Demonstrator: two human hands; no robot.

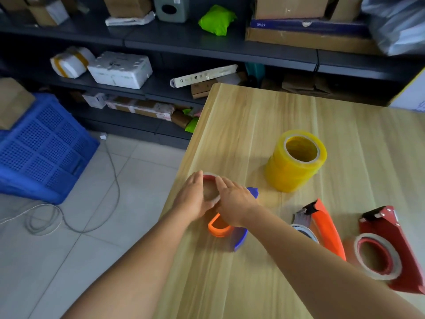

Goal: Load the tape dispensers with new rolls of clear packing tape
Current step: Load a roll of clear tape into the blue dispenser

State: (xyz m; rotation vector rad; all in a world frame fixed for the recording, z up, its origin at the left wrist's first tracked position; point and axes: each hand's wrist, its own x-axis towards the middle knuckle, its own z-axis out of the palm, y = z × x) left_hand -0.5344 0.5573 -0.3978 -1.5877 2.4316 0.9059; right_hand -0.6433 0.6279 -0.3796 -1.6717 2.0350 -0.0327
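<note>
near the lower middle of the frame, a tape roll [210, 188] with a red-tinted rim is flanked by both hands on the left part of the wooden table [253, 125]. the left hand [194, 198] is laid against the roll's left side with fingers fairly straight, and the right hand [233, 204] is placed over its right side, fingers extended across the rim; whether the roll is actually gripped cannot be told. just below the hands a blue dispenser [240, 238] with an orange handle loop [218, 227] is seen, partly hidden by the right wrist.

right of centre, a stack of yellowish clear tape rolls [295, 161] is stood upright, well apart from the hands. at the lower right, an orange dispenser [324, 226] and a dark red dispenser [391, 245] are laid on the table, each with a roll in it.

at the left of the frame a blue plastic crate [43, 146] is seen on the tiled floor, and dark shelves [207, 44] with boxes are seen across the top.
</note>
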